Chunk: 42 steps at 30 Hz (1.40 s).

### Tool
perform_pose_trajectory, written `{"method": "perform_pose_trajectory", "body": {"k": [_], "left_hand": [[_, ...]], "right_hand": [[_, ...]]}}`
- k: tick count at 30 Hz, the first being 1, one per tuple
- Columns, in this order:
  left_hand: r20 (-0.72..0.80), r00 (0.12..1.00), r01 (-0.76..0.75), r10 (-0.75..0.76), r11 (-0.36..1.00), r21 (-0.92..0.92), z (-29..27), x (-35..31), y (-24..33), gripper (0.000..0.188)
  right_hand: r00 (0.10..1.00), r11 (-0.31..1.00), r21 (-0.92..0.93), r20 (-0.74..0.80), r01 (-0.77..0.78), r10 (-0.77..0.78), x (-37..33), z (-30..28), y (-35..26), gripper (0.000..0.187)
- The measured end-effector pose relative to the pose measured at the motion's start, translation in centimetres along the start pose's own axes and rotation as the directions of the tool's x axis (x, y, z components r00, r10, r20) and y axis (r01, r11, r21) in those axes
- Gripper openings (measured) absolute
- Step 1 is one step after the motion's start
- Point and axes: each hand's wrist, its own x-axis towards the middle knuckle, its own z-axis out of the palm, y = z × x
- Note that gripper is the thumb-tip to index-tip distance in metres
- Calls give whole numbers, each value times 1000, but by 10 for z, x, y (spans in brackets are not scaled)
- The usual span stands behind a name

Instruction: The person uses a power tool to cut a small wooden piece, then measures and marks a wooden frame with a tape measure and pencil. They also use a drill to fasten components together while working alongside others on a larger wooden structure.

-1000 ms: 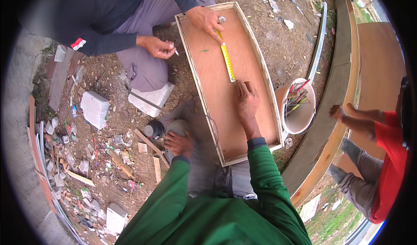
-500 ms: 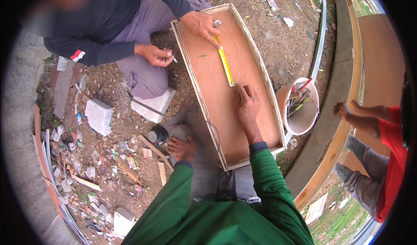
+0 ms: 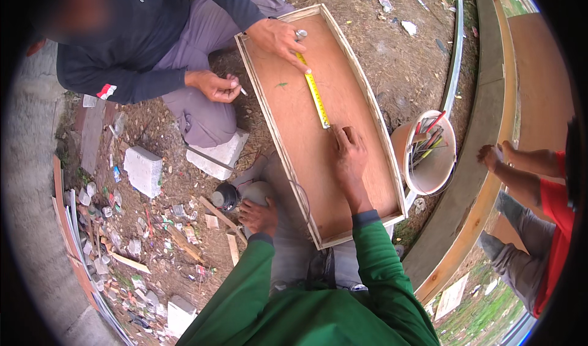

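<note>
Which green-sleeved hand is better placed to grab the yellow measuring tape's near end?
Probably the right hand: it's inside the brown rectangular wooden box, close to the yellow measuring tape. The left hand is farther away, outside the box.

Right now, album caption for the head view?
In a wooden tray, co-worker's fingers touch measuring tape near the right hand.

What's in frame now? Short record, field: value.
Left grip: on a rounded grey surface, likely the person's knee
Right grip: curled over the wooden tray, near an end of the yellow tape; whether it holds anything, cannot tell
Tape: runs along the tray's length
Co-worker: dark sleeves; one grip on the tape, the other holding a thin white stick
Bucket: right of the tray, holding tools
Far right: person in red shirt
Ground: dirt, pale block
</note>
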Motion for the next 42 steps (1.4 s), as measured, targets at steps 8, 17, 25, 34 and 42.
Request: {"method": "perform_pose_trajectory", "body": {"k": [8, 17, 25, 34, 42], "left_hand": [[-114, 993, -14, 18, 999, 37, 1, -3, 0, 80], [-88, 996, -29, 32, 999, 38, 1, -1, -2, 80], [-78, 997, -14, 17, 999, 33, 14, 3, -6, 83], [-98, 995, 35, -30, 998, 49, 23, 6, -2, 83], [-158, 987, -12, 28, 995, 101, 29, 7, 1, 93]], "right_hand": [[996, 999, -23, 83, -40, 42, -3, 1, 1, 46], [996, 998, -59, 81, -37, 42, -2, -3, -2, 44], [999, 997, -65, 23, -40, 42, 0, -1, -6, 29], [999, 992, -123, -46, 4, -10, -2, 12, 5, 21], [1000, 988, -151, 20, -9, 12, -7, 17, 12, 32]]}}
